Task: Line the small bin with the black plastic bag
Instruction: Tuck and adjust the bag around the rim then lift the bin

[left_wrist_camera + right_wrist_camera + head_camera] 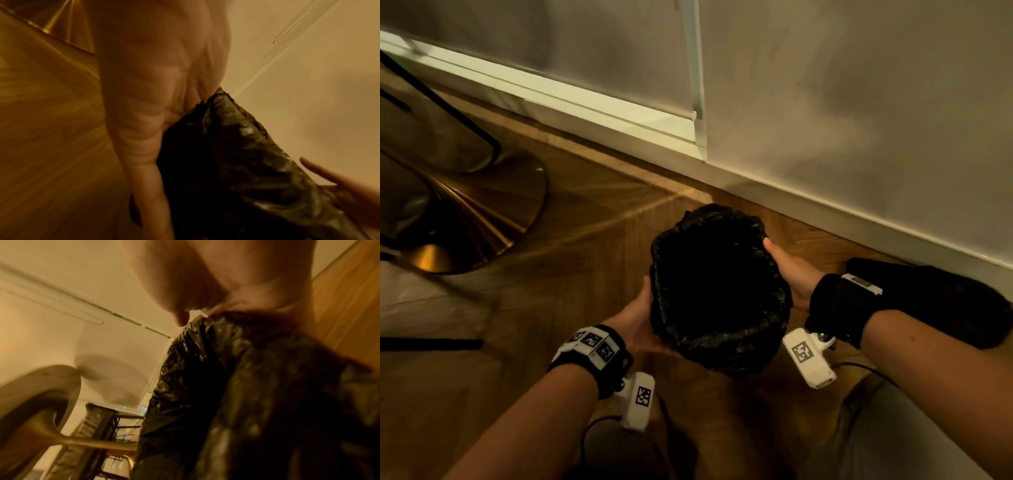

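The bin [736,359] stands on the wooden floor [585,240] near the white baseboard [859,219], with the black bag [719,284] spread inside it and folded down over its rim (the bin's own walls are hidden under the plastic). The left hand [640,318] presses flat against the bag-covered left side, and the right hand [787,270] against the right side, fingers extended. A brass lamp base [479,219] sits well apart to the left.
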`<state>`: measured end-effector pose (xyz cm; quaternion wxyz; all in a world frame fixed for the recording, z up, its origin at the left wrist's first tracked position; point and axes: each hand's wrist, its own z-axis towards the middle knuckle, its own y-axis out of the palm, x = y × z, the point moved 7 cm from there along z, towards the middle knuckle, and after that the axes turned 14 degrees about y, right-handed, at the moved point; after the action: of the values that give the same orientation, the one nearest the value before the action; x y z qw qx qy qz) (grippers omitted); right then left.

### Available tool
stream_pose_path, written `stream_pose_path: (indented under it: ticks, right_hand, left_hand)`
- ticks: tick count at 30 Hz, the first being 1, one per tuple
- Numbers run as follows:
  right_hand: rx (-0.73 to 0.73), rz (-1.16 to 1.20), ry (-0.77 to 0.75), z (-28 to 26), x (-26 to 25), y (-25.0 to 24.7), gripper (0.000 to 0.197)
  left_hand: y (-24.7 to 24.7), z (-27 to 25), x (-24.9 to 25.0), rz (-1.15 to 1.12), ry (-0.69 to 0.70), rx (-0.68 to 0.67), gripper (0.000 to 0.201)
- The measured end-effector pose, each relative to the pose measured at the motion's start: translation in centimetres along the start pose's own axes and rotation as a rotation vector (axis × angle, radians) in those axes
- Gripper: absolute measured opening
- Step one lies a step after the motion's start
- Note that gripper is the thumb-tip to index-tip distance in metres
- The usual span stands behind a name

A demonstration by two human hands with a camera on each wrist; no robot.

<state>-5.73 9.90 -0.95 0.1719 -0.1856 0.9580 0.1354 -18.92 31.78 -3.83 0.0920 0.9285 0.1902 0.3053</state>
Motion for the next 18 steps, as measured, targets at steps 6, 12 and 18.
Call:
stream_pose_path:
  ticks: [6,12,18]
  right_hand:
    - [0.285,-0.292,-0.183,-2.9,-1.7,-2.1,0.036]
    - [0.35,-0.37,-0.199,-2.2,-1.7,-3.5,0.049]
    - [0.233,-0.105,-0.224,-1.2,-0.3,-4.0,0.012]
  left_hand:
    - [-2.3,-1.8,4.9,0.554,0.103,0.194,0.083]
    - [-0.7,-2.9,7.2,0.756,0.189,0.175,0.039]
    - [-1.3,-2.7,5.4,0.483,0.316,0.223,0.034]
